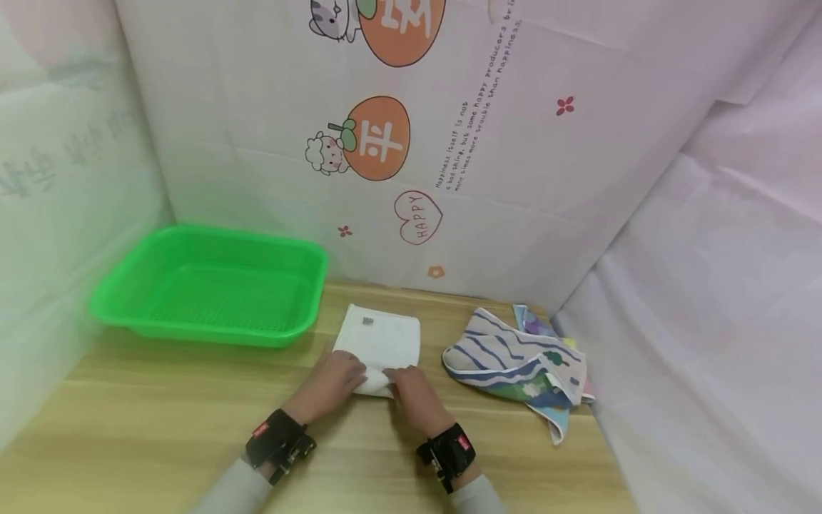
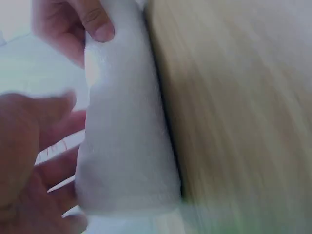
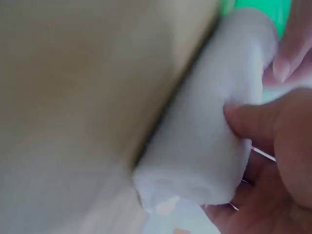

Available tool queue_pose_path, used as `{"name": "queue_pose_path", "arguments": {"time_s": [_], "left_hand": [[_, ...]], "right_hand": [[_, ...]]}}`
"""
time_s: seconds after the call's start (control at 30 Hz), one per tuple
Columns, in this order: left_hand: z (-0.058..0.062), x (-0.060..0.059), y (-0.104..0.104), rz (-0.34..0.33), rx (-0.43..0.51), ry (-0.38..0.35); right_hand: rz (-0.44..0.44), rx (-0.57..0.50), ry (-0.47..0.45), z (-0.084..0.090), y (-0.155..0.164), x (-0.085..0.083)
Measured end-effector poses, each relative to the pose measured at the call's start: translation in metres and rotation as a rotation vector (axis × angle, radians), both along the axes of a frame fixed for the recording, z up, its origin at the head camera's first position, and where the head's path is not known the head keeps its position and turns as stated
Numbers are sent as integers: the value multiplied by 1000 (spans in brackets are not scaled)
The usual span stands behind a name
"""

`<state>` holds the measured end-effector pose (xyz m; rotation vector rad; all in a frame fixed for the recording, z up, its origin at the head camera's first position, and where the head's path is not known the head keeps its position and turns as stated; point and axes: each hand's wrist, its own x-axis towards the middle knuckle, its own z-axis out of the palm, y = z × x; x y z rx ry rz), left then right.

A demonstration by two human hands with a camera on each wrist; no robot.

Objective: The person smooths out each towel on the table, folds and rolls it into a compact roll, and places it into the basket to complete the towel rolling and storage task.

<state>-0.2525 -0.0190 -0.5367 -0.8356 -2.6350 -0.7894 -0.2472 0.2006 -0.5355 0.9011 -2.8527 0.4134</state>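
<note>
A white towel (image 1: 385,339) lies on the wooden table, its near end rolled into a thick cylinder and its far part flat with a small dark printed label. My right hand (image 1: 414,396) grips the roll (image 3: 204,117), thumb on top and fingers behind it in the right wrist view. At the roll's other end is my left hand (image 1: 330,385). In the left wrist view the left fingers (image 2: 61,168) reach to the roll's side, fairly straight, while the blurred left thumb stands off the cloth. The fingertips behind the roll are hidden.
A green plastic basket (image 1: 302,332) stands at the back left, against the white printed sheet (image 1: 514,235). To the right lies a crumpled pile of patterned cloths (image 1: 514,357), striped and multicoloured. White fabric (image 1: 693,343) hangs along the right side.
</note>
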Motion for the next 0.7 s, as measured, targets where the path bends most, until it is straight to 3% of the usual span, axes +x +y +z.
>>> {"name": "queue_pose_path", "arguments": {"time_s": [0.13,0.2,0.27,0.43,0.53,0.6,0.7], "left_hand": [[-1,4,-7,-43,-24,-27],[-1,1,-8,-66,-40,-62],[0,-3,-7,-77,-39,-124],[4,-19,-4,-66,-39,-281],[7,-24,-2,-60,-47,-324],[7,-24,0,-40,-37,-324],[6,-21,1,0,-33,-233]], "right_hand": [[21,-8,-145,4,1,-9],[5,-15,-166,4,2,-10],[-17,-35,-135,5,3,-10],[-41,-32,49,8,0,-4],[-27,11,97,8,-3,-1],[-24,43,113,5,-6,-1],[-38,65,120,0,-10,-6]]}}
